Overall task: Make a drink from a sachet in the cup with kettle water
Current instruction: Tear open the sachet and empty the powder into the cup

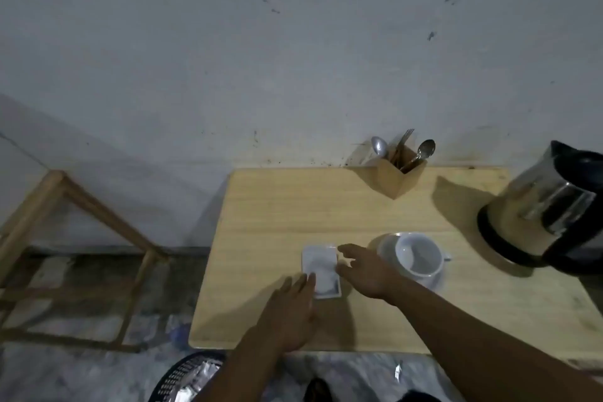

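Wooden table (261, 206) | left hand (290, 310) flat, open, fingertips touching white dish (321, 266) | right hand (365, 271) open, empty

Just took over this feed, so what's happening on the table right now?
A person is reaching both hands to a small white dish on the wooden table. The left hand rests at its near edge, the right hand at its right side; neither grips it yet. The white cup on its saucer looks empty. The kettle stands untouched at the right, cutlery holder behind.
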